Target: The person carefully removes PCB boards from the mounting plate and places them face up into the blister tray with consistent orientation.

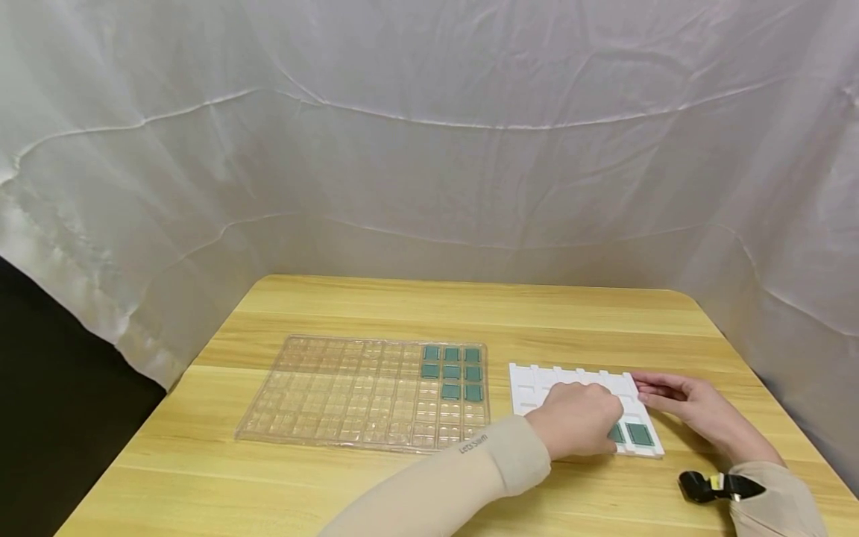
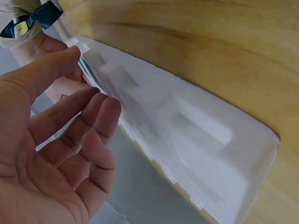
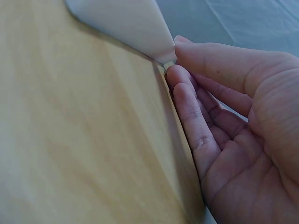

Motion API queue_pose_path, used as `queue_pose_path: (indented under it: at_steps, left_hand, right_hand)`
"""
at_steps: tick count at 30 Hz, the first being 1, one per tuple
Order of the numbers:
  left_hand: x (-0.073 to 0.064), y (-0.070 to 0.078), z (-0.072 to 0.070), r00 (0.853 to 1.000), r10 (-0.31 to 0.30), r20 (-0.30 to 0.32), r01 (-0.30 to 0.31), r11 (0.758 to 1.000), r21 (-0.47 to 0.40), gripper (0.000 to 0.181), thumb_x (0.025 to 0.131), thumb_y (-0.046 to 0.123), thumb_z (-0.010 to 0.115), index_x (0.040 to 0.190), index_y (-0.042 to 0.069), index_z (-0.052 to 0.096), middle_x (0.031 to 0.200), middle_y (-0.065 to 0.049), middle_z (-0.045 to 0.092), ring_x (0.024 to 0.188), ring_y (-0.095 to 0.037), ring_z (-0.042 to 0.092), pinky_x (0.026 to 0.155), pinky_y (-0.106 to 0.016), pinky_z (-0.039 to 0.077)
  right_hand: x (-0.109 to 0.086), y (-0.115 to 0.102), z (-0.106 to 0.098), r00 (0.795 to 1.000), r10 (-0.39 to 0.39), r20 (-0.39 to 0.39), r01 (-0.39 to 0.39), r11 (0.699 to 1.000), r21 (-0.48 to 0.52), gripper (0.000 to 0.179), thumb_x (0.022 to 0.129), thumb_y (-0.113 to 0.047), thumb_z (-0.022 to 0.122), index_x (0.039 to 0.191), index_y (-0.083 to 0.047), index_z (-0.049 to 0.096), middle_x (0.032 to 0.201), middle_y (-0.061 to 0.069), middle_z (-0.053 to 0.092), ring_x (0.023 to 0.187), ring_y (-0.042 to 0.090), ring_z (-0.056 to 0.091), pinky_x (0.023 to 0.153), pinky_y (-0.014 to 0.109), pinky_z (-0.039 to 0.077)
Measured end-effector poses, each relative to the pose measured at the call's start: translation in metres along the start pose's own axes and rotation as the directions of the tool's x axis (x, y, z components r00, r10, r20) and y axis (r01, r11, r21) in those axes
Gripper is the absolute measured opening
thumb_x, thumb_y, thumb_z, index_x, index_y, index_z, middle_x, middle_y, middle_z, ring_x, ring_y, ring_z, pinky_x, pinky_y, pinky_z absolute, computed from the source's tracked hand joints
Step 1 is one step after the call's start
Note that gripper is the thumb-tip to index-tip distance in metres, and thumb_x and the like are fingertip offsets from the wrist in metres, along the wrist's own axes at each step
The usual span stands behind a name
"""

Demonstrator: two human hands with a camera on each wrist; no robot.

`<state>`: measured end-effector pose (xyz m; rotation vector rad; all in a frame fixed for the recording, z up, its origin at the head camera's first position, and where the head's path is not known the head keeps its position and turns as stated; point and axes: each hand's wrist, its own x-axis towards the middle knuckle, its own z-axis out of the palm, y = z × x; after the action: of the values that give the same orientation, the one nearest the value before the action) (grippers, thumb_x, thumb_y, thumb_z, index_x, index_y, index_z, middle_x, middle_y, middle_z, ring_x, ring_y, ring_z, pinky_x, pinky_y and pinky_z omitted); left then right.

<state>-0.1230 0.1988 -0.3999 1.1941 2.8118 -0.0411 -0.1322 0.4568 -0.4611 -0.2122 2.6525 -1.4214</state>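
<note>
A white tray (image 1: pixel 590 379) with shallow pockets lies on the right of the table. My left hand (image 1: pixel 580 419) is over its near part, knuckles up. In the left wrist view that hand's thumb and bent fingers (image 2: pixel 107 119) stand apart, with nothing visible between them. Close by its thumb, a green square chip (image 1: pixel 616 433), partly covered, sits in the near row. Another green chip (image 1: pixel 640 434) fills the near right pocket. My right hand (image 1: pixel 691 406) holds the tray's right edge; in the right wrist view its thumb (image 3: pixel 210 58) and fingertips meet at the tray's corner.
Left of the white tray lies a clear plastic tray (image 1: pixel 322 391) with many pockets. Several green chips (image 1: pixel 451 371) sit in its far right pockets. A black strap device (image 1: pixel 721 486) is on the right wrist. Pale curtains (image 1: pixel 429 171) surround the wooden table (image 1: pixel 376 302).
</note>
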Motion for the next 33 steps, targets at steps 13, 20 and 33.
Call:
queue_pose_path:
  at_steps: [13,20,33]
  left_hand:
    - [0.005,0.003,-0.001,0.999,-0.020,0.025,0.020,1.000,-0.006,0.024,0.091,0.052,0.083,0.087,0.036,0.065,0.086,0.021,0.062,0.071,0.000,0.054,0.061,-0.027,0.050]
    - [0.007,0.002,-0.002,1.000,-0.004,-0.010,0.004,1.000,0.006,0.024,0.093,0.047,0.083,0.084,0.035,0.064,0.080,0.019,0.060,0.068,-0.002,0.053,0.057,-0.027,0.047]
    - [0.012,0.004,0.000,1.000,-0.013,0.000,0.013,1.000,0.026,0.022,0.094,0.046,0.081,0.084,0.036,0.064,0.080,0.020,0.061,0.067,-0.002,0.054,0.058,-0.028,0.048]
  right_hand:
    - [-0.001,-0.001,0.001,0.999,0.032,-0.003,-0.032,0.999,-0.015,0.058,0.104,-0.025,0.072,0.150,0.006,0.056,0.127,-0.028,0.070,0.112,-0.020,0.059,0.090,0.002,0.044]
    - [0.000,-0.001,0.000,1.000,0.011,0.001,-0.011,1.000,0.022,0.056,0.105,-0.019,0.071,0.148,0.011,0.055,0.123,-0.029,0.071,0.109,-0.016,0.064,0.089,0.003,0.048]
    - [0.000,0.000,0.001,1.000,0.004,-0.011,-0.004,1.000,0.025,0.056,0.104,-0.020,0.071,0.149,0.011,0.055,0.125,-0.032,0.070,0.111,-0.019,0.061,0.090,0.002,0.046]
